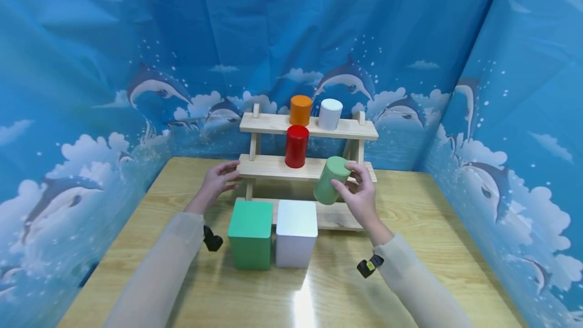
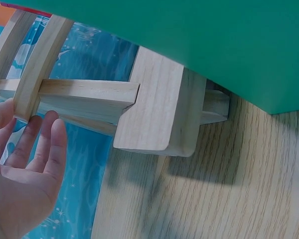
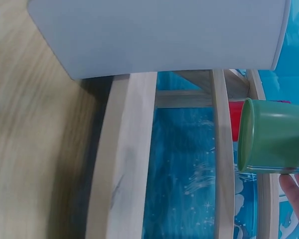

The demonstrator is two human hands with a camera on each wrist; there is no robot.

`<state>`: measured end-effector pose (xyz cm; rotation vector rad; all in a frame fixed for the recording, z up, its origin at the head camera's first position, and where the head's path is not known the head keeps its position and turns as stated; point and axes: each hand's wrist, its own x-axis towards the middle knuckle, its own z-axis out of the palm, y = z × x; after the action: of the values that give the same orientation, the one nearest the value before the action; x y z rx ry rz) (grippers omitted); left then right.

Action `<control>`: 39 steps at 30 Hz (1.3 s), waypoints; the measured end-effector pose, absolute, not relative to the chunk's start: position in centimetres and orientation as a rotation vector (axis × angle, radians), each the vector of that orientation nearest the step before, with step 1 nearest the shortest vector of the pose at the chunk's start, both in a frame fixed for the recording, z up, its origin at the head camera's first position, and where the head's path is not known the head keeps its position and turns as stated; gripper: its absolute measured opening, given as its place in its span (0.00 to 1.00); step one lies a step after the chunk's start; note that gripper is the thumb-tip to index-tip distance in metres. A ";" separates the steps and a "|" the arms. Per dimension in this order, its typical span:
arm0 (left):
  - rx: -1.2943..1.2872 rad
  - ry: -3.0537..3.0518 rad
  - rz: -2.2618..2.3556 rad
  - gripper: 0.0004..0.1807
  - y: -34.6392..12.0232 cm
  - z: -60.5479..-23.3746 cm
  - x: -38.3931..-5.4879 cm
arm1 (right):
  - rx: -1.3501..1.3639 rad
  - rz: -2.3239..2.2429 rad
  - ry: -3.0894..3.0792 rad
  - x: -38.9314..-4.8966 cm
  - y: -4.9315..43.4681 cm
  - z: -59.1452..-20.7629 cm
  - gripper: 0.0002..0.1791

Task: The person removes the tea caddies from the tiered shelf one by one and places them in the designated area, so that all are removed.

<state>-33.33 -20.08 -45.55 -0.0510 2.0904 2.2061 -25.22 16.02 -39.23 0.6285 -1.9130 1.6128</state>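
Observation:
My right hand (image 1: pixel 363 197) grips a green cylindrical can (image 1: pixel 327 183) near its upper end, thumb in front and fingers at its right side. The can is tilted in front of the right part of the middle shelf (image 1: pixel 268 166) of a three-step wooden rack. In the right wrist view, only fingertips (image 3: pixel 290 188) show under the green can (image 3: pixel 281 137). My left hand (image 1: pixel 217 182) holds the left end of the middle shelf. In the left wrist view, its thumb and fingers (image 2: pixel 31 137) lie on either side of the shelf's end (image 2: pixel 27 102).
A red can (image 1: pixel 296 148) stands on the middle shelf. An orange can (image 1: pixel 300 111) and a white can (image 1: pixel 330 115) stand on the top shelf (image 1: pixel 268 123). In front of the rack, a green box (image 1: pixel 250 247) and a white box (image 1: pixel 295 247) stand side by side on the wooden table (image 1: pixel 337 287).

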 end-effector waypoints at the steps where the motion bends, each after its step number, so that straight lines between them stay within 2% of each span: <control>1: -0.048 2.092 2.202 0.25 -20.1 -45.5 -33.3 | 0.627 1.603 -1.924 -25.0 16.1 -39.3 0.25; 18: -0.035 2.109 2.212 0.24 -20.0 -45.9 -33.0 | 0.606 1.531 -2.015 -22.2 17.6 -41.5 0.26; 22: 0.033 2.084 2.240 0.23 -20.2 -46.9 -33.5 | 0.604 1.530 -2.042 -21.5 18.1 -42.1 0.25; 29: -0.048 2.102 2.213 0.24 -19.9 -45.8 -32.9 | 0.593 1.573 -2.075 -20.4 18.9 -43.6 0.24; 39: -0.037 2.092 2.213 0.24 -19.9 -45.7 -33.1 | 0.735 1.556 -2.108 -19.0 19.7 -45.5 0.24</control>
<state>-33.14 -19.86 -45.75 -0.0374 2.0920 2.2134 -19.03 19.69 -45.46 0.7350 -2.1080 1.5559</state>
